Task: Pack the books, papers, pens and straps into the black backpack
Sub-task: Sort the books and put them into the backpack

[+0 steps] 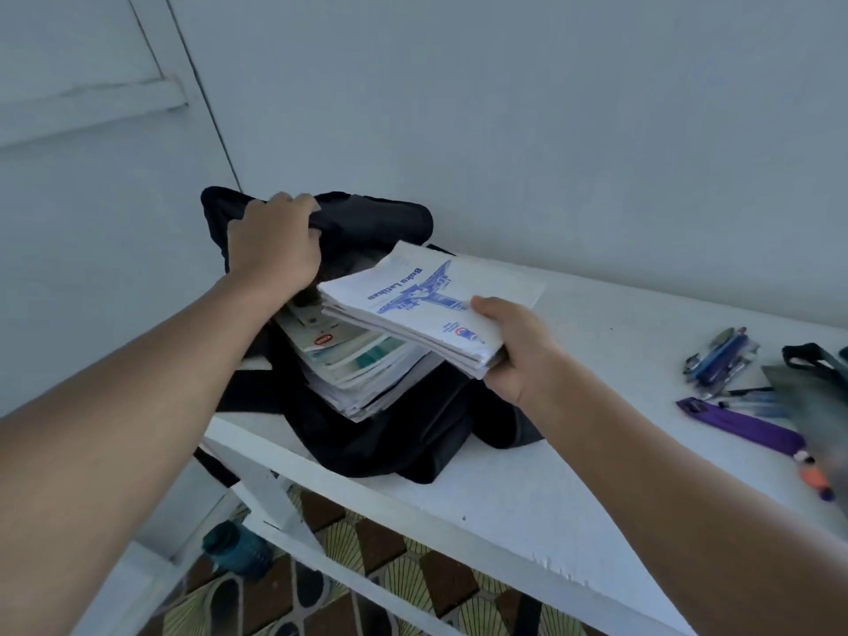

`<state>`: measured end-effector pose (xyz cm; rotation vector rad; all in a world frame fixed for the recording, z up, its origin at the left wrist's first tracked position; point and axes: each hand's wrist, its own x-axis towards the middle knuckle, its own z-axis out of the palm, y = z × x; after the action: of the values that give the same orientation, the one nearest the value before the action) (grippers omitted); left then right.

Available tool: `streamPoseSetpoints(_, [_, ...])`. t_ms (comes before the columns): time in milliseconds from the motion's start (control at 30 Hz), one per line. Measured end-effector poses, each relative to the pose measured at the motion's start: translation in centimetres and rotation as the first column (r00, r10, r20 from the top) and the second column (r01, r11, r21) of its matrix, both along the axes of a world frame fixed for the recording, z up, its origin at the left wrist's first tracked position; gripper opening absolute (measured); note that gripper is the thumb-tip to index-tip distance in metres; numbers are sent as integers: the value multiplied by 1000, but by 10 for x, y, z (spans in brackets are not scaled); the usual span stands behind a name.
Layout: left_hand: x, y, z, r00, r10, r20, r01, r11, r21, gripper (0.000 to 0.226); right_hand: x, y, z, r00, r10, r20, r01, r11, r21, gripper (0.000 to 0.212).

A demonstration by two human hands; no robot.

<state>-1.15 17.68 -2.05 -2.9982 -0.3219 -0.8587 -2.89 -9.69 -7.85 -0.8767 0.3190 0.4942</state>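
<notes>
Left hand (275, 243) is gripping the backpack's (390, 433) upper flap, fingers curled over the fabric. Right hand (514, 348) is pinching a booklet bundle (426, 309) above the bag's mouth. Table (527, 488) is bearing the backpack at its left end. Book stack (358, 369) is protruding from the opening. Strap (739, 424) and pens (720, 360) are lying well right.

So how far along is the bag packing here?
About halfway. A stack of books already sits in the black backpack, whose flap the left hand grips open. The right hand holds white booklets over it. The pens and purple strap wait on the table.
</notes>
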Motion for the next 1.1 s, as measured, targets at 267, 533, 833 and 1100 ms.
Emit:
streamPoseSetpoints(267, [-14,1,4,994,-88,71,85,996,32,30,39,114,-3,998,-19,-65,11,993,-114,26])
streamPoseSetpoints(533, [-25,-5,-10,989,-124,85,112,985,131,30,92,211,-31,907,321,272,116,430,-895,45])
streamPoseSetpoints(833, [-51,9,-22,941,-248,229,285,947,-149,42,50,164,7,996,2,90,23,962,-273,32])
streamPoseSetpoints(1100, [-54,11,-42,948,294,121,48,242,-969,48,18,111,38,898,152,414,92,853,-513,36])
